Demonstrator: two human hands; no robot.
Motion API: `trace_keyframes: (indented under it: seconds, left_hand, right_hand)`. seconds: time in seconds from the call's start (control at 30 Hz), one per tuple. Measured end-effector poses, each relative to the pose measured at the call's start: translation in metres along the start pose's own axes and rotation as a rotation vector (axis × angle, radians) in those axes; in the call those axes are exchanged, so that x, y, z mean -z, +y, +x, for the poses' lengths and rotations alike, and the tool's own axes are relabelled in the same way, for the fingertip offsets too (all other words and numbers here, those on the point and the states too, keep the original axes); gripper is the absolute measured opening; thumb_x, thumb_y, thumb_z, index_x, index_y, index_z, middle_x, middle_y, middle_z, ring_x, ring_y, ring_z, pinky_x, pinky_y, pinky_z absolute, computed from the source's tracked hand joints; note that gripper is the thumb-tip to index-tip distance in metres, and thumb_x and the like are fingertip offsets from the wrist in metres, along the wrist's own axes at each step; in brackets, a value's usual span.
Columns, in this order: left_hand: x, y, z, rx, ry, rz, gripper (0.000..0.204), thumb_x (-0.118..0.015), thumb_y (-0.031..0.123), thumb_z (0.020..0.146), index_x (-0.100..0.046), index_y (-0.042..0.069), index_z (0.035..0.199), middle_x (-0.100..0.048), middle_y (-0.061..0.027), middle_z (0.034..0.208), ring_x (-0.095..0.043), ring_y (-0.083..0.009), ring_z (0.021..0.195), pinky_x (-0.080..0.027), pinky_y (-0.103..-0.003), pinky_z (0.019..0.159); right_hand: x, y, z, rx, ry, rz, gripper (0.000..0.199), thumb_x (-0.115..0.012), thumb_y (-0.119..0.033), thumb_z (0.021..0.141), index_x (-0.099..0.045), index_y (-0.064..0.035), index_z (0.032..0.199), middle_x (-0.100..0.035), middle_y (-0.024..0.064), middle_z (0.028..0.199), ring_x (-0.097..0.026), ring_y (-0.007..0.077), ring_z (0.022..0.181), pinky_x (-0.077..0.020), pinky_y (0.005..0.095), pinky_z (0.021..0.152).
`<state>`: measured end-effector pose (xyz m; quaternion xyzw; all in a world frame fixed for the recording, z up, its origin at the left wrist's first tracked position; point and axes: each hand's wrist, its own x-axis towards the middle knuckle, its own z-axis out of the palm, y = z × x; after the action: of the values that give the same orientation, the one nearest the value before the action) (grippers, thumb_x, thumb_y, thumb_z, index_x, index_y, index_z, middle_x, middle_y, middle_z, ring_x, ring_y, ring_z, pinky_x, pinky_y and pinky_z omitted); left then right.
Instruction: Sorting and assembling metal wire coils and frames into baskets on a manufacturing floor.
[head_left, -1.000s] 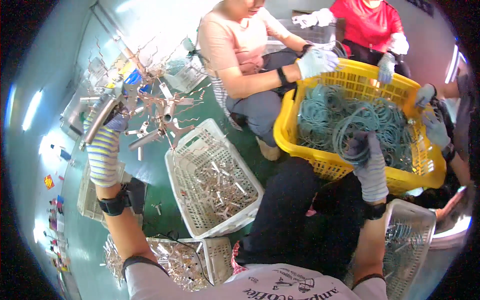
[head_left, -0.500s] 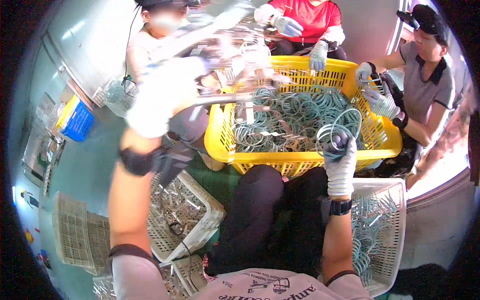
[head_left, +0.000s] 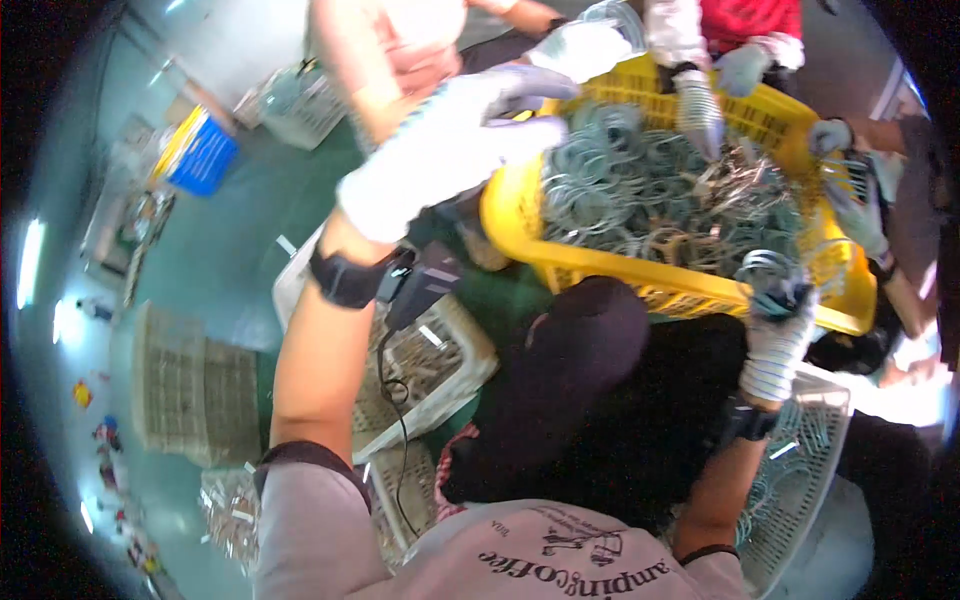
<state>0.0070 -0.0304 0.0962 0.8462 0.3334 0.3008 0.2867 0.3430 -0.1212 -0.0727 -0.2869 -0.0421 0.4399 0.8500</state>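
Note:
My left hand (head_left: pixel 450 150), in a white glove, hovers over the left rim of a yellow plastic basket (head_left: pixel 640 285). Its fingers are spread and nothing shows in them, though the hand is blurred. The basket is piled with grey cable coils (head_left: pixel 620 180) and a tangle of metal-tipped pieces (head_left: pixel 740 190). My right hand (head_left: pixel 775 335), in a striped glove, rests at the basket's near right rim, closed on a small coil of grey cable (head_left: pixel 765 270). A black band sits on each wrist.
Other people's gloved hands (head_left: pixel 700 110) reach into the basket from the far side and the right (head_left: pixel 855 215). White crates of small metal parts stand at my left (head_left: pixel 440 355), far left (head_left: pixel 190 390) and lower right (head_left: pixel 815 470). A blue box (head_left: pixel 200 150) sits on the green floor.
My left hand swung from the left with a bundle of metal-tipped cables to over the yellow basket; now it holds nothing. My right hand stayed at the rim with its coil.

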Motion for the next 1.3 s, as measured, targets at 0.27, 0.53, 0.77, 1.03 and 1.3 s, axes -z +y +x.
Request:
trace_keyframes:
  seconds: [0.27, 0.53, 0.77, 1.03, 1.3]
  left_hand:
    - [0.058, -0.095, -0.226, 0.651, 0.629, -0.59, 0.043, -0.057, 0.027, 0.09, -0.048, 0.002, 0.125, -0.055, -0.0107, 0.118, -0.055, -0.0218, 0.107, -0.047, -0.034, 0.089]
    - [0.027, -0.241, -0.39, 1.581, 0.786, -0.233, 0.055, -0.06, 0.039, 0.083, -0.052, 0.001, 0.123, -0.062, -0.0124, 0.106, -0.056, -0.022, 0.084, -0.045, -0.032, 0.073]
    - [0.005, -0.298, -0.358, 1.273, 0.55, 0.021, 0.066, -0.061, 0.045, 0.08, -0.05, -0.006, 0.122, -0.056, -0.0221, 0.119, -0.054, -0.0306, 0.107, -0.042, -0.036, 0.091]
    - [-0.032, -0.397, -0.35, 1.489, 0.194, 0.177, 0.086, -0.068, 0.054, 0.071, -0.041, -0.004, 0.128, -0.053, -0.0218, 0.121, -0.052, -0.0309, 0.111, -0.043, -0.036, 0.092]
    - [-0.042, -0.416, -0.336, 1.265, -0.297, 0.032, 0.074, -0.07, 0.052, 0.072, -0.049, 0.0, 0.121, -0.06, -0.0175, 0.109, -0.057, -0.0235, 0.096, -0.046, -0.036, 0.084]
  right_hand:
    - [0.019, 0.004, 0.024, -0.225, -0.245, 0.134, 0.03, -0.05, -0.027, 0.092, -0.058, -0.0022, 0.106, -0.059, 0.006, 0.087, -0.046, 0.0153, 0.068, -0.0433, 0.029, 0.068]
    - [-0.013, 0.019, 0.013, -0.315, -0.388, 0.018, 0.022, -0.051, -0.024, 0.091, -0.053, -0.0054, 0.102, -0.045, -0.0012, 0.078, -0.034, 0.0126, 0.063, -0.0392, 0.0319, 0.065]
    - [-0.011, 0.027, 0.018, -0.292, -0.332, -0.125, 0.019, -0.048, -0.02, 0.092, -0.052, -0.0053, 0.103, -0.049, -0.0012, 0.084, -0.036, 0.0129, 0.065, -0.0426, 0.0317, 0.069]
    - [-0.021, 0.03, 0.006, -0.29, -0.367, -0.16, 0.023, -0.048, -0.021, 0.092, -0.051, -0.0041, 0.107, -0.048, 0.0005, 0.083, -0.036, 0.0122, 0.063, -0.0435, 0.0325, 0.069]
    - [-0.03, 0.029, 0.003, -0.203, -0.313, -0.232, 0.026, -0.047, -0.022, 0.093, -0.05, -0.0041, 0.11, -0.047, 0.0011, 0.082, -0.037, 0.0124, 0.063, -0.0418, 0.0317, 0.067]
